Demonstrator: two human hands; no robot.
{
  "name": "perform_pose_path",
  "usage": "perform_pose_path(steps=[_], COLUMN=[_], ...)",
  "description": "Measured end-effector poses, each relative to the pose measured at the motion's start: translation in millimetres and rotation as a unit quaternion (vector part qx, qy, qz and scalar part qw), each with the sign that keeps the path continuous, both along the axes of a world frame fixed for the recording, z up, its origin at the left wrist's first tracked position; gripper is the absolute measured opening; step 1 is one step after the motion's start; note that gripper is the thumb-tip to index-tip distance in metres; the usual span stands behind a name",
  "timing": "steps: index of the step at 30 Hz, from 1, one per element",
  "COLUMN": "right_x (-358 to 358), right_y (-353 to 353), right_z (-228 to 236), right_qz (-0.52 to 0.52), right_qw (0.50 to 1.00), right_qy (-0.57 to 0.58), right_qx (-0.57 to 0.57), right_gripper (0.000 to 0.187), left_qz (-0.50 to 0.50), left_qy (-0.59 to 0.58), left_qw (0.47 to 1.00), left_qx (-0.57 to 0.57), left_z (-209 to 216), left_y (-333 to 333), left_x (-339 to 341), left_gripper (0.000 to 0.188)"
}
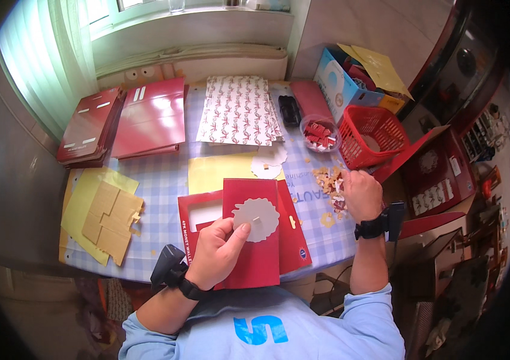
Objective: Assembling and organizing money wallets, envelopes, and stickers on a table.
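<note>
My left hand point(214, 255) pinches a pale scalloped paper disc point(267, 223) between thumb and fingers. A small light strip sits near the middle of the disc. Beneath it lies a tall plain red card point(261, 264), which overlaps a red printed sleeve point(296, 247) with a cut-out window. My right hand point(363, 195) is at the table's right side, fingers drawn together beside a scatter of small gold and red paper pieces point(330, 183). Whatever its fingertips may hold is hidden.
Red folder stacks point(150, 120) stand far left, patterned sheets point(234, 111) at the back. Yellow and tan papers point(111, 219) lie left. To the right are a round tub of small red pieces point(320, 133), a red basket point(372, 141) and a blue box point(342, 84).
</note>
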State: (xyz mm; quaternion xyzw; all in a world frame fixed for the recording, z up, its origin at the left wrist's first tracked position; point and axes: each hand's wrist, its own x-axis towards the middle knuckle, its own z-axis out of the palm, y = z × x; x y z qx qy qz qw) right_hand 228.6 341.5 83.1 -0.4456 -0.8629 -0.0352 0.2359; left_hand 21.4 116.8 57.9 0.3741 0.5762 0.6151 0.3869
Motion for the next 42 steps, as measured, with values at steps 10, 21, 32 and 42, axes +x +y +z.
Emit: perform_pose_path(steps=[10,21,32,42], right_x=[13.8,8.1,-46.8,-39.1], right_y=[4.9,-7.7,-75.5,-82.7], right_z=[-9.5,9.5,46.1,20.3], right_qz=[-0.02,0.005,0.44,0.531], right_qw=[0.999,1.0,0.85,0.807], right_qy=[-0.022,0.007,0.139,0.243], right_qx=[0.027,0.013,-0.256,-0.085], right_gripper=[0.011,0.006,0.024,0.024], left_qz=[-0.031,-0.018,0.01,-0.011], left_qy=[-0.088,-0.054,0.187,-0.111], left_qw=[0.996,0.998,0.981,0.992], left_qx=[0.008,0.007,0.047,0.056], left_z=[2.5,1.4,22.8,-1.8], left_y=[-0.3,-2.8,-10.1,-19.6], left_x=[-2.0,0.9,13.2,-3.4], left_gripper=[0.029,0.026,0.014,0.023])
